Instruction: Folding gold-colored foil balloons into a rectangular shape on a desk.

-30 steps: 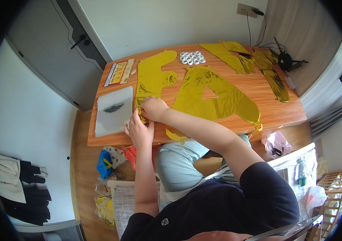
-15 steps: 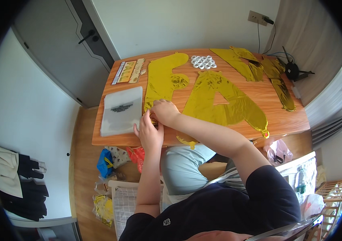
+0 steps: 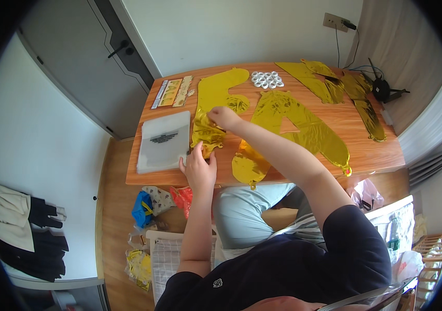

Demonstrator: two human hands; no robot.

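Observation:
A flat gold foil letter balloon (image 3: 211, 90) lies on the left half of the table, its near part crumpled and folded. My right hand (image 3: 224, 118) is closed on the crumpled foil, with the fingertips tucked in and partly hidden. Nearer to me, my left hand (image 3: 200, 168) rests at the balloon's lower end, its fingers spread and the fingertips against the foil edge. Under my right forearm lies a second gold foil balloon (image 3: 309, 132), shaped like an A, one leg reaching the table's front edge.
Left of the hands is a stack of clear plastic sheets (image 3: 161, 155). Behind it sit printed cards (image 3: 171, 93). White ribbon rolls (image 3: 266, 80) stand at the back middle. More gold foil (image 3: 330, 88) and a black router (image 3: 380, 89) occupy the right side of the wooden table (image 3: 381, 160).
My right hand has moved away from my left, farther up the balloon, and the foil between them now shows crumpled. The A-shaped balloon's near left leg now lies spread out farther.

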